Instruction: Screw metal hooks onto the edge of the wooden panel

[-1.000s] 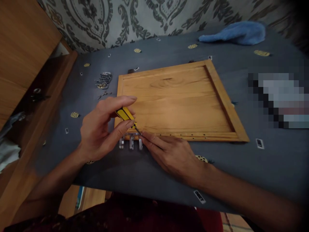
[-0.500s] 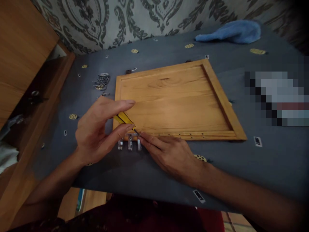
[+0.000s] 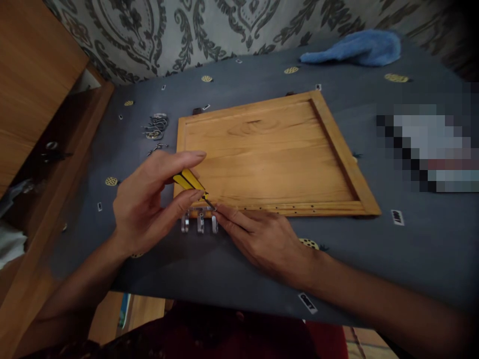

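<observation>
A framed wooden panel (image 3: 269, 149) lies flat on a grey cloth-covered table (image 3: 224, 264). My left hand (image 3: 149, 199) is closed round a yellow and black screwdriver (image 3: 189, 180), whose tip points down at the panel's near left corner. A metal hook rack (image 3: 200, 222) with three hooks sits against that near edge. My right hand (image 3: 262, 237) rests on the table, its fingertips pinched beside the screwdriver tip at the rack. What those fingertips hold is too small to make out. A row of small holes runs along the panel's near rail.
A heap of metal hooks and screws (image 3: 156, 127) lies left of the panel. A blue cloth (image 3: 355, 47) is at the far right by the patterned wall. A wooden cabinet (image 3: 33, 89) stands to the left. A blurred patch (image 3: 430, 149) lies at the right.
My hands have stayed at the panel's near left corner. The left hand has turned the screwdriver slightly. The view has shifted a little.
</observation>
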Tool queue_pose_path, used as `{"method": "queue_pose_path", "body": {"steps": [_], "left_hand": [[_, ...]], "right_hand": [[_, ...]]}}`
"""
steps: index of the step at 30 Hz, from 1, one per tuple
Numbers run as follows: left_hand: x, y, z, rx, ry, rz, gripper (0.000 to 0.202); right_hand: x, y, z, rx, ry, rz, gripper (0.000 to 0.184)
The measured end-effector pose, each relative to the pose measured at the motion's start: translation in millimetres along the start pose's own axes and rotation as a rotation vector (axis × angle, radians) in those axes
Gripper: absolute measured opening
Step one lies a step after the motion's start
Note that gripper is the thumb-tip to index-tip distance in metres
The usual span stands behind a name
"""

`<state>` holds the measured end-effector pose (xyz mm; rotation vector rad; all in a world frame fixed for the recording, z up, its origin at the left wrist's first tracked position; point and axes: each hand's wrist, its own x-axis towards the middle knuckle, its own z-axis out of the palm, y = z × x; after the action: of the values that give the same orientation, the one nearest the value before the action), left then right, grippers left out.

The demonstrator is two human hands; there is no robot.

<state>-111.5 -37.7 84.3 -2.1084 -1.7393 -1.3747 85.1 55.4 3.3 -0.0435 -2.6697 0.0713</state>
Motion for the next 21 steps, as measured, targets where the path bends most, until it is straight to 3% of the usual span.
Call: {"method": "queue_pose_path", "body": {"steps": [5, 13, 21], "left_hand": [[-2.2, 0.6, -0.1, -0.046, -0.050, -0.092, 0.049], [-0.8, -1.9, 0.3, -0.018, 0.019, 0.033, 0.052], [-3.2, -4.3, 1.1, -0.090, -0.011, -0.040, 0.052]], "right_hand": [[-0.1, 0.6, 0.4, 0.004, -0.001, -0.002, 0.030], [0.8, 0.4, -1.3, 0.002, 0.004, -0.006, 0.030], [2.2, -0.2, -1.3, 0.005, 0.000, 0.001, 0.030]]}}
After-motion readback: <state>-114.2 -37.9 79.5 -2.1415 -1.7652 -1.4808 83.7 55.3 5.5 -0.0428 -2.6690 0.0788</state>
